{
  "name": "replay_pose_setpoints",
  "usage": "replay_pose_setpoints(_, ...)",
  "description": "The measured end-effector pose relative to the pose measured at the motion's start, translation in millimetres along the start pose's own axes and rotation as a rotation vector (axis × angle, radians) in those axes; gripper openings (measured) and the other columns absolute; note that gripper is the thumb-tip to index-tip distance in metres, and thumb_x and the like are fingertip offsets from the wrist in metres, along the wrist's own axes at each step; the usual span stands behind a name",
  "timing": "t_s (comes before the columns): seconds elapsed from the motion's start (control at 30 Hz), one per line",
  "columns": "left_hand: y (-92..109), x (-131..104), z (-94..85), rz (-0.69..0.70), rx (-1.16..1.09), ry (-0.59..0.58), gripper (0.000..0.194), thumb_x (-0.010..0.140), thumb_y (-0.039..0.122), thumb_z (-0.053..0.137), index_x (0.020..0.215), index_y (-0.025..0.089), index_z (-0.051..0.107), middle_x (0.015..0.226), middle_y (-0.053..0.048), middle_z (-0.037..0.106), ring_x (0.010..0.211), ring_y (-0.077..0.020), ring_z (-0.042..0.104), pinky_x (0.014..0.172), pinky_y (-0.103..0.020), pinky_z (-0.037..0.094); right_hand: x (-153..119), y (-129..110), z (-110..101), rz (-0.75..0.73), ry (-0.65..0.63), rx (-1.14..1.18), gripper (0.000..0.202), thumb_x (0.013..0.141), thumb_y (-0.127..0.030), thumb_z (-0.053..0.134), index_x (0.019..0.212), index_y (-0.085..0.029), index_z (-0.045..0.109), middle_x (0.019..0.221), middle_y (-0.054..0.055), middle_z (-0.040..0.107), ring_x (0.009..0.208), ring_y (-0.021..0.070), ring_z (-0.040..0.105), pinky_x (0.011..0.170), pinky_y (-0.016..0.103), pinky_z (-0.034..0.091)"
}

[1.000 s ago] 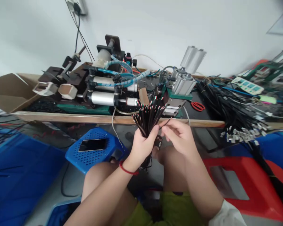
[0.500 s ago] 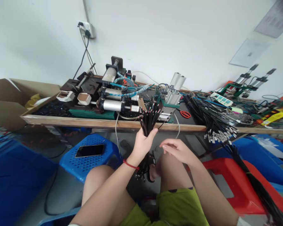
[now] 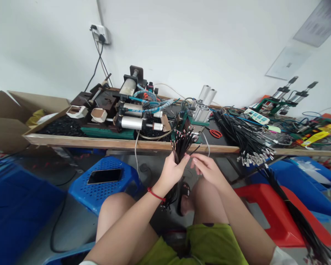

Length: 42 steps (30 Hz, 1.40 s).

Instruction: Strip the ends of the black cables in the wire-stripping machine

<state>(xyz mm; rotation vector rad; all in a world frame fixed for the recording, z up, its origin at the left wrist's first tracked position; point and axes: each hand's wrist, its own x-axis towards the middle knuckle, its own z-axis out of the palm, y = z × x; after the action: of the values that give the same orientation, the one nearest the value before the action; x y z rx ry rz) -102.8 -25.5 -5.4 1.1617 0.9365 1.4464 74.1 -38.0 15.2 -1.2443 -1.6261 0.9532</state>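
My left hand (image 3: 174, 170) is wrapped around a bundle of black cables (image 3: 179, 149) above my knees. Their stripped upper ends, with small red and white wire tips, fan out over the fist, and the lower part hangs down between my legs. One cable leans out to the right, away from the others. Just right of the bundle is my right hand (image 3: 205, 167), its fingers loosely bent and apart, with the fingertips close to my left thumb. I see nothing held in it; whether it touches the leaning cable I cannot tell.
Pneumatic machines (image 3: 131, 121) stand on the wooden-edged bench (image 3: 143, 144). Red-handled scissors (image 3: 215, 133) and a cable pile with metal connectors (image 3: 242, 140) lie to the right. A phone (image 3: 105, 176) rests on a blue stool (image 3: 99, 195); more cables (image 3: 295, 213) cross a red stool (image 3: 284, 235).
My left hand and the cable bundle have moved a little to the right. My right hand has come up and left, so its fingertips are now close to my left thumb.
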Motion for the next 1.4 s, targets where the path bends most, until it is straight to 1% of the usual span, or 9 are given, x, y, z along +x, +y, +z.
replay_pose_setpoints(0.13, 0.2, 4.8, 1.9, -0.019, -0.034, -0.014, 0.034, 0.08, 0.047, 0.094, 0.085, 0.019, 0.075, 0.074, -0.002, 0.075, 0.079, -0.0233, 0.075, 0.076, -0.034, 0.061, 11.4, -2.1, 14.3, -0.068, 0.101, 0.043, 0.052, 0.093, -0.067, 0.07, 0.093, -0.015, 0.078, 0.069, 0.001, 0.066, 0.051, 0.0124, 0.05, 0.048, 0.025, 0.043)
replay_pose_setpoints(0.3, 5.4, 16.4, 7.4, -0.02, -0.076, 0.05, 0.033, 0.083, 0.05, 0.09, 0.083, 0.02, 0.076, 0.075, -0.005, 0.077, 0.087, -0.0292, 0.078, 0.076, -0.037, 0.063, 33.3, -5.5, 33.2, -0.175, 0.239, 0.102, 0.046, 0.095, -0.061, 0.073, 0.075, -0.019, 0.072, 0.066, 0.001, 0.062, 0.055, 0.0139, 0.048, 0.05, 0.026, 0.039)
replay_pose_setpoints(0.47, -0.8, 21.4, 18.5, -0.038, -0.115, 0.12, 0.037, 0.083, 0.053, 0.09, 0.096, 0.02, 0.082, 0.096, -0.01, 0.084, 0.102, -0.0337, 0.081, 0.09, -0.044, 0.066, 57.0, -2.1, 52.3, -0.192, 0.316, 0.253, 0.049, 0.1, -0.058, 0.066, 0.068, -0.021, 0.062, 0.06, -0.001, 0.057, 0.053, 0.0146, 0.048, 0.048, 0.025, 0.038)
replay_pose_setpoints(0.63, -19.2, 13.5, 28.7, -0.1, -0.136, 0.268, 0.054, 0.083, 0.065, 0.088, 0.116, 0.022, 0.081, 0.124, -0.01, 0.082, 0.125, -0.0314, 0.075, 0.113, -0.042, 0.057, 64.8, 3.5, 61.8, -0.144, 0.395, 0.428, 0.05, 0.104, -0.056, 0.063, 0.069, -0.021, 0.058, 0.061, -0.002, 0.055, 0.055, 0.0137, 0.049, 0.052, 0.024, 0.041)
replay_pose_setpoints(0.77, -22.9, 4.8, 32.7, -0.14, -0.195, 0.279, 0.042, 0.087, 0.061, 0.088, 0.102, 0.023, 0.081, 0.105, -0.004, 0.081, 0.104, -0.0235, 0.076, 0.096, -0.031, 0.063, 59.3, 2.4, 59.8, -0.104, 0.457, 0.531, 0.048, 0.108, -0.054, 0.061, 0.072, -0.021, 0.061, 0.061, -0.004, 0.052, 0.052, 0.0122, 0.045, 0.051, 0.024, 0.038)
replay_pose_setpoints(0.9, -19.7, 0.5, 38.8, -0.189, -0.172, 0.268, 0.04, 0.089, 0.062, 0.086, 0.097, 0.023, 0.08, 0.095, -0.003, 0.075, 0.09, -0.0201, 0.072, 0.084, -0.028, 0.062, 55.5, 5.2, 56.1, -0.068, 0.425, 0.655, 0.05, 0.105, -0.05, 0.067, 0.065, -0.021, 0.059, 0.054, -0.004, 0.051, 0.046, 0.0116, 0.046, 0.046, 0.024, 0.036)
replay_pose_setpoints(1.1, -11.0, 9.2, 53.4, -0.159, -0.224, 0.221, 0.044, 0.091, 0.055, 0.087, 0.073, 0.022, 0.066, 0.07, 0.003, 0.056, 0.066, -0.0129, 0.052, 0.066, -0.021, 0.05, 59.5, 22.9, 49.0, 0.113, 0.396, 0.784, 0.05, 0.099, -0.047, 0.072, 0.058, -0.023, 0.055, 0.05, -0.005, 0.047, 0.042, 0.0113, 0.042, 0.044, 0.027, 0.032)
replay_pose_setpoints(1.2, -8.3, 17.4, 58.6, -0.161, -0.253, 0.205, 0.049, 0.091, 0.057, 0.086, 0.069, 0.022, 0.06, 0.065, 0.003, 0.05, 0.063, -0.0132, 0.046, 0.062, -0.023, 0.046, 64.8, 24.7, 44.5, 0.145, 0.434, 0.769, 0.049, 0.095, -0.043, 0.072, 0.055, -0.024, 0.053, 0.049, -0.004, 0.046, 0.045, 0.0126, 0.043, 0.044, 0.027, 0.034)
replay_pose_setpoints(1.4, -13.2, 29.2, 56.1, -0.197, -0.252, 0.223, 0.057, 0.091, 0.072, 0.077, 0.069, 0.024, 0.057, 0.062, 0.002, 0.049, 0.063, -0.0172, 0.048, 0.067, -0.03, 0.047, 79.0, 19.7, 42.9, 0.157, 0.374, 0.879, 0.045, 0.093, -0.041, 0.067, 0.054, -0.026, 0.052, 0.045, -0.006, 0.041, 0.034, 0.0122, 0.041, 0.033, 0.026, 0.033)
